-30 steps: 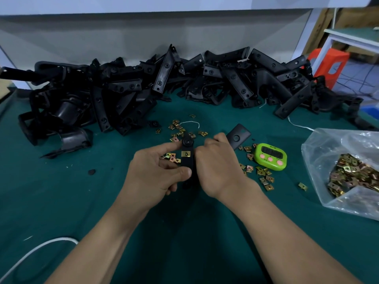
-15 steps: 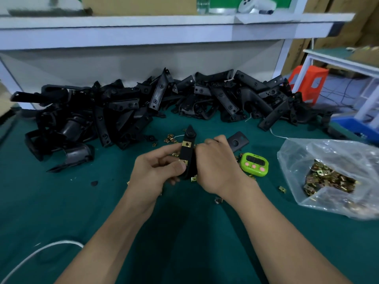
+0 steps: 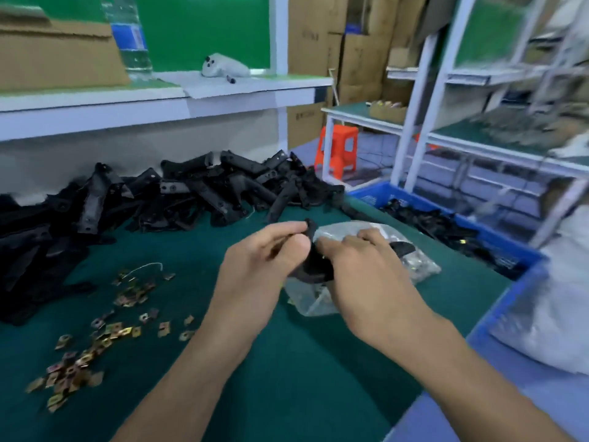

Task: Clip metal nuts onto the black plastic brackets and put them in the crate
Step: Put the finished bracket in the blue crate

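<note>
Beyond the left hand (image 3: 258, 269) I see a long white shelf ledge (image 3: 159, 103) backed by a green wall panel (image 3: 207, 27), a clear plastic water bottle (image 3: 130, 36) standing on it. Far past the right hand (image 3: 366, 272), brown cardboard cartons (image 3: 360, 59) stack up behind an orange plastic stool (image 3: 338, 151) on the bluish floor (image 3: 304, 151). Right of that hand stands a white metal-framed rack (image 3: 411, 122) with green shelves. A dark green table covering (image 3: 302, 378) lies under both hands.

Bracket pile (image 3: 197, 193): was matt black plastic.
Loose nuts (image 3: 127, 295): were brass-toned metal, faintly shiny.
Table cover (image 3: 302, 378): looked matt green, cloth-like.
Bag (image 3: 315, 304): was clear, glossy plastic.
Crate (image 3: 503, 242): was smooth blue plastic.
</note>
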Demonstrator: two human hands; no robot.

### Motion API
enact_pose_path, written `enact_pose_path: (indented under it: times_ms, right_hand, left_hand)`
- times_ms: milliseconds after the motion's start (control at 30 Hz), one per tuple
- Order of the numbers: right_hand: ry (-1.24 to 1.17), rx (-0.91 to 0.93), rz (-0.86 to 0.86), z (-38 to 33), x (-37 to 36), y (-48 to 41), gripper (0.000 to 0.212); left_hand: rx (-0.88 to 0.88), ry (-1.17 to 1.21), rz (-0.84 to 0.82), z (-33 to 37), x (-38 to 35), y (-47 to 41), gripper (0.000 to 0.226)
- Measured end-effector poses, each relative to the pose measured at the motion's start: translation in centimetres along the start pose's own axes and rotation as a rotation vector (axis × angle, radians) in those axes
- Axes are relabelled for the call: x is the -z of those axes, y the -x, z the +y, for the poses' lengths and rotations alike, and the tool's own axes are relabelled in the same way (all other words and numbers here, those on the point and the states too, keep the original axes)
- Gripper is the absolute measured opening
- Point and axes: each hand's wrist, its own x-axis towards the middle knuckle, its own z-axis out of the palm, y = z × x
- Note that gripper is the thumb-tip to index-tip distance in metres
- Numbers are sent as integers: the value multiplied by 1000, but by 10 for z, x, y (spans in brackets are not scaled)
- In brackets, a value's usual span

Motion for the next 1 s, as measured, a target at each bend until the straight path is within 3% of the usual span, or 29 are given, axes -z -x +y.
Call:
enact_pose_path:
  times_ms: [67,200,333,400,467,500,567,667,733,900,1000]
  right_hand:
    - [-40,-105,-61,34,-1,20,41]
    - [-170,-280,-95,93,-14,60,33]
    - [-288,-370,-12,159,-30,51,25]
    - [-184,-426,-43,213,-27,9,13]
    - [-64,-686,-207,264,-24,-28,58]
    - [-83,-836,-256,282,-28,-38,66]
    - [-208,-1001,-222,287,-44,-45,51]
    - [-383,-933,-38,244,-77,-53,40]
    - [-472,-852,16,206,-92,-63,44]
    - [-538,-593,60,111,-91,-84,30]
    - [-536,-418,56,63,-74,-100,28]
  left_hand:
    - [-16,-52,-90,-3,-36,-11,26]
    - [-18,-241,-207,-12,-109,-32,6]
    - [-36,-365,-315,-12,-162,-75,20]
    - [6,-313,-324,-4,-183,-106,51]
    - [55,-300,-319,4,-200,-125,80]
    - [28,-307,-315,6,-203,-130,83]
    - [-95,-368,-291,6,-195,-137,75]
    - [-222,-533,-178,-1,-153,-146,43]
    - [-172,-532,-57,-10,-120,-150,23]
    - [-50,-555,145,-44,-40,-135,35]
    - [-32,-605,270,-55,9,-117,32]
